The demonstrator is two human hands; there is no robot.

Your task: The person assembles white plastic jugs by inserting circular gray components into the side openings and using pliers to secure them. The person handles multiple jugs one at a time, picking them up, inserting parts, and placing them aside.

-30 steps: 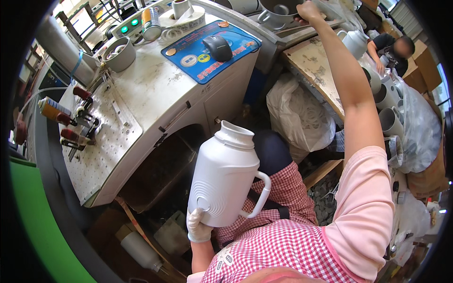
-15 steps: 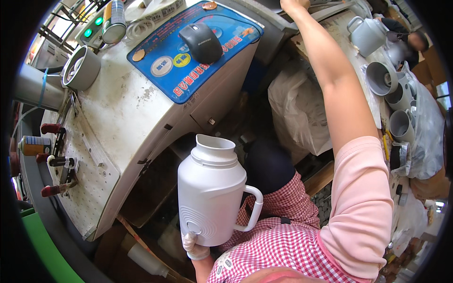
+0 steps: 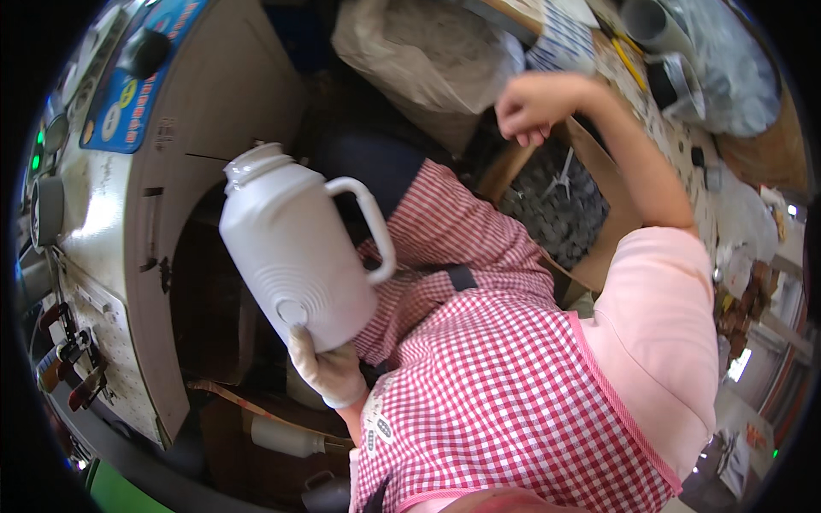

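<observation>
A white plastic jug body point(image 3: 291, 248) with a ringed pattern near its base and a loop handle leans to the left over my lap. My left hand point(image 3: 325, 368), in a pale glove, is closed around its lower end, with the thumb beside the round mark. My bare right hand point(image 3: 534, 107) is held up at the far right with fingers curled; whether anything is in them is hidden. Just beyond and below it is a cardboard box point(image 3: 603, 244) of small dark grey pieces point(image 3: 547, 218), on which lies a white thin-armed piece point(image 3: 560, 177).
At the left stands a white machine table point(image 3: 205, 85) with a blue mat point(image 3: 137, 107), a black mouse point(image 3: 144, 53) and toggle clamps point(image 3: 81, 350). A clear plastic bag point(image 3: 428, 51) is ahead. Grey cups point(image 3: 654, 26) sit on the cluttered right bench.
My view has swung right and down. My right hand has come back from the far bench to above the box. The jug body, still in my left hand, now tilts left.
</observation>
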